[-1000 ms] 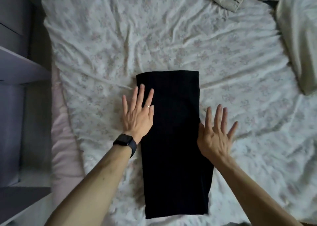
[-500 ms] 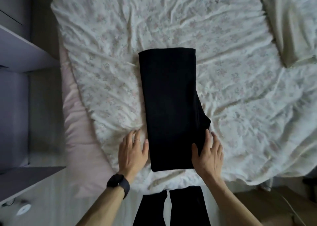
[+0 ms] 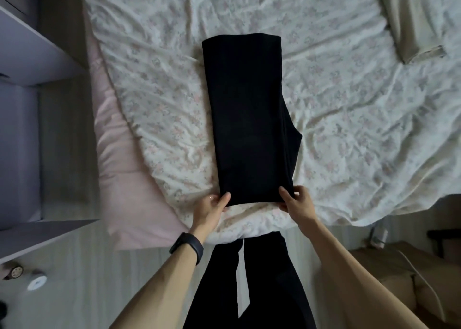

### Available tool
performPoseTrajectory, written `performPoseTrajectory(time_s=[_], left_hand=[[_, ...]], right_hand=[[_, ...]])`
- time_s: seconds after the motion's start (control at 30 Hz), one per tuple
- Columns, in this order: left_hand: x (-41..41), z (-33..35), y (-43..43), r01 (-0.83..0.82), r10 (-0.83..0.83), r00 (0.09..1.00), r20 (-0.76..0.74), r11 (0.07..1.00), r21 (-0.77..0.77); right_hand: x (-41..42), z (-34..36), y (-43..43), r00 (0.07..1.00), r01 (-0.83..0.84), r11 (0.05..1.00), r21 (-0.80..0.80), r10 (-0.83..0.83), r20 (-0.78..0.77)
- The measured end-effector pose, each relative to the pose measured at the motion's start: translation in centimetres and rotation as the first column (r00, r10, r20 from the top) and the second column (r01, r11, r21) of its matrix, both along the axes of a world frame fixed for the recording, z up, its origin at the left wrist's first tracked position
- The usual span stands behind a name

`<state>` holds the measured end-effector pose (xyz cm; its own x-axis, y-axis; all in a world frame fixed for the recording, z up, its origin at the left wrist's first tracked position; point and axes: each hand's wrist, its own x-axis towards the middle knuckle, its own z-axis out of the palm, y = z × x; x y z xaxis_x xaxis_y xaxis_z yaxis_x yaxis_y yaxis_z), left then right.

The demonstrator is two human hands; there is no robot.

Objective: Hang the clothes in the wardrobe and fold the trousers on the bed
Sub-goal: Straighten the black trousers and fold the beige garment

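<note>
Black trousers [image 3: 247, 119] lie folded lengthwise in a long strip on the flowered bed sheet [image 3: 149, 84], running from the near edge of the bed away from me. My left hand [image 3: 210, 207] pinches the near left corner of the strip, thumb on top. My right hand [image 3: 295, 201] pinches the near right corner the same way. A black watch sits on my left wrist.
A beige garment [image 3: 411, 21] lies on the bed at the far right. Grey-purple shelves [image 3: 30, 54] stand at the left. A pink mattress edge [image 3: 124, 179] shows beside the sheet. A cardboard box [image 3: 389, 273] sits on the floor at the right. My own black-clad legs are below.
My hands slid from flat beside the trousers' middle down to the near end and now pinch its two corners. The view has dropped toward the bed's near edge.
</note>
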<state>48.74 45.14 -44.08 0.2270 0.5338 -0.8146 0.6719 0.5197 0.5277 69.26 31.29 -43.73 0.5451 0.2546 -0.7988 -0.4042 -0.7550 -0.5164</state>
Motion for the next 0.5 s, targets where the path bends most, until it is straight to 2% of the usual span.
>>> performPoseTrajectory(time_s=[0.07,0.17,0.3,0.5], left_hand=[[-0.8,-0.4,-0.3,-0.079,0.079,0.997,0.013,0.997,-0.002],[-0.9,-0.9,-1.1,-0.192,0.192,0.981,0.018,0.981,-0.006],[-0.2,-0.9,-2.2,-0.243,0.242,0.97,0.022,0.969,0.051],[-1.7,2.8,-6.4,-0.245,0.244,0.969,0.025,0.954,0.171]], right_hand=[[-0.4,-0.4,-0.6,1.0,-0.003,1.0,0.007,0.003,0.022],[-0.9,-1.1,-1.3,0.995,0.102,0.994,0.05,-0.102,0.001],[-1.4,-1.1,-2.1,0.985,0.168,0.981,0.096,-0.171,0.022],[-3.5,1.8,-6.5,0.983,-0.017,0.994,0.108,-0.003,0.185]])
